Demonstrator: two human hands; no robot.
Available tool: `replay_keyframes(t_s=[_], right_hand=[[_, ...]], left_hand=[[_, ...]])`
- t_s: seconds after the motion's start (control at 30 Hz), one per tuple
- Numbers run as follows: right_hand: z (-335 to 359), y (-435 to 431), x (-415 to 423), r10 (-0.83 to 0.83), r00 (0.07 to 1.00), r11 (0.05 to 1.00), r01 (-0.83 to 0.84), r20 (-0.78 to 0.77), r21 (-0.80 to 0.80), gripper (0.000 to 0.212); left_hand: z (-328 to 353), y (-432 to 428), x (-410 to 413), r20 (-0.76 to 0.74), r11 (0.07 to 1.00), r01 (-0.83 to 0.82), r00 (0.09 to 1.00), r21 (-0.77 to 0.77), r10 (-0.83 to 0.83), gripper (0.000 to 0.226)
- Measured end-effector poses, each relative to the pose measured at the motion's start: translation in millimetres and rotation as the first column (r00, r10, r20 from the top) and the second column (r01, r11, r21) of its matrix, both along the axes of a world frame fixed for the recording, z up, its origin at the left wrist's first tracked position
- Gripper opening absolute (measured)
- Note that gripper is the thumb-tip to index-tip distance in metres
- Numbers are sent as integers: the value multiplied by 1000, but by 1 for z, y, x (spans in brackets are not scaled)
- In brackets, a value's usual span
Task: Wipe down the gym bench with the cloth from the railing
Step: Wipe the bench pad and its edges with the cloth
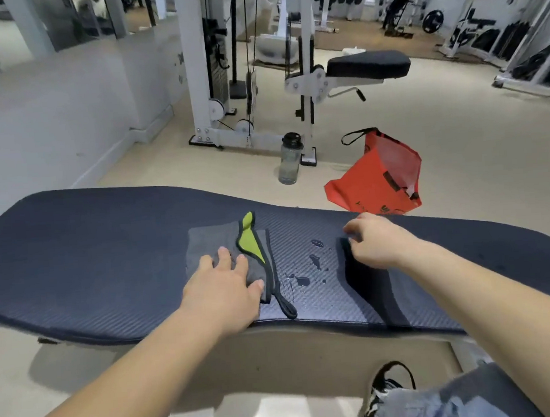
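Left grip (pixel 222 288) wide, flat, pressing grey-green cloth (pixel 204 242) onto counter (pixel 91 253); right grip (pixel 375 242) loosely curled, empty, beside water droplets (pixel 314 260).

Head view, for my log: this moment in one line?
left hand presses grey-and-lime cloth | right hand touches dark blue bench | water drops unwiped

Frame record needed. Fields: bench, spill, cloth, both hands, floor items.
bench: dark padded top, flat
water: scattered drops on bench, not yet wiped
cloth: grey with green lining, on bench, left of water
left hand: flat on cloth, pressing it down
right hand: rests on bench right of water, fingers loosely curled, holds nothing
floor: bottle and red bag beyond bench
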State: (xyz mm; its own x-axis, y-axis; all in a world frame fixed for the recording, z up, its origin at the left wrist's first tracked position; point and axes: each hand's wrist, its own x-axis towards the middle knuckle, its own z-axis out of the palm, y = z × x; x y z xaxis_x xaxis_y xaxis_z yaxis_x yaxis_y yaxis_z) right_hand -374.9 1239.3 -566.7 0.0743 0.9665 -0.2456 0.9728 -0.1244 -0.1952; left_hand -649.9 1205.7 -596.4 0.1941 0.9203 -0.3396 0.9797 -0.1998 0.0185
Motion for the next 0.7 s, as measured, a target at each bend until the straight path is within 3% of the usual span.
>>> replay_keyframes(t_s=[0.13,0.27,0.43,0.57,0.7], right_hand=[[-18,8,20,40,998,999,-39,39,-36,38],[-24,10,43,77,993,997,-77,-89,-1,39],[-22,10,67,24,953,998,-3,-301,70,38],[-18,12,69,9,923,988,51,-386,146,38],[-16,13,63,1,908,988,65,-420,144,36]], left_hand=[[-12,26,8,18,999,-22,1000,47,21,64],[-27,73,22,73,998,-28,997,64,23,61],[-31,104,82,94,994,-17,996,105,7,63],[-24,46,133,82,970,185,977,155,-199,63],[-23,-7,124,75,850,439,875,292,-478,57]])
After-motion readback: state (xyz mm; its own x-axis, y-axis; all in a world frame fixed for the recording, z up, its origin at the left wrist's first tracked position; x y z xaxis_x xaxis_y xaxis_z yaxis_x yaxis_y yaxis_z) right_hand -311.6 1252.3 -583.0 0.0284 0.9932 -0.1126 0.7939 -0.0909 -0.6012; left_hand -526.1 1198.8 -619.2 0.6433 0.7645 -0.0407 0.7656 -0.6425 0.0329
